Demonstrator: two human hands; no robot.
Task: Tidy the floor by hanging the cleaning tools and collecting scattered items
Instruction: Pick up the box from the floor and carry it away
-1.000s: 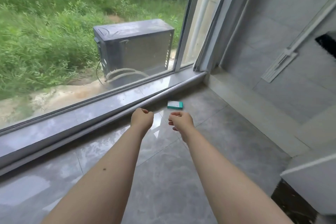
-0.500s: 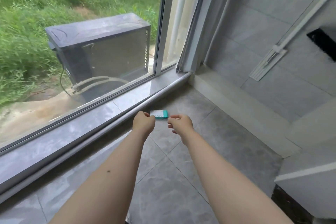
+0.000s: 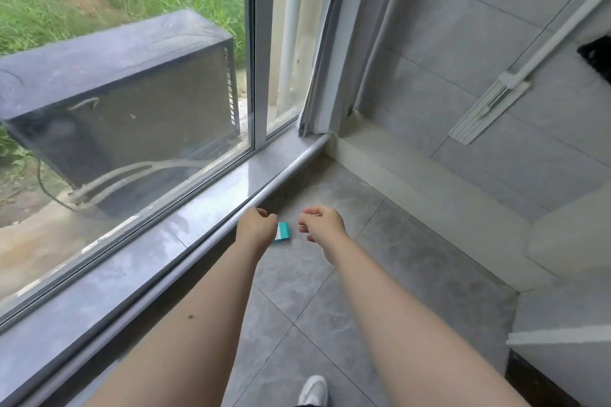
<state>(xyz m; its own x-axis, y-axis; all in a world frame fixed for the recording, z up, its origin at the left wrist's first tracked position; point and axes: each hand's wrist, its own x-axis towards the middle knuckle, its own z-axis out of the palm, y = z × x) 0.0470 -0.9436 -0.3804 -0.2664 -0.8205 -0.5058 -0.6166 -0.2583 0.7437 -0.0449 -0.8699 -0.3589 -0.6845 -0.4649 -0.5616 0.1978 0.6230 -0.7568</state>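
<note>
A small teal and white box [image 3: 283,232] lies on the grey floor tiles close to the window sill. My left hand [image 3: 256,231] hovers over its left part, fingers loosely curled, hiding that end; it holds nothing. My right hand [image 3: 322,227] hangs just right of the box, also loosely curled and holding nothing. A white flat mop [image 3: 489,109] hangs against the tiled wall at the right, its head pointing down. Neither hand touches the box as far as I can see.
A large glass window with a metal rail [image 3: 211,241] runs along the left; an outdoor unit [image 3: 122,109] stands behind the glass. A grey curtain [image 3: 324,76] hangs in the corner. A white ledge [image 3: 429,198] lines the wall. My white shoe [image 3: 313,391] shows at the bottom.
I have moved closer to the window corner. Both hands have come down toward the teal box, which now lies between them, partly under my left hand.
</note>
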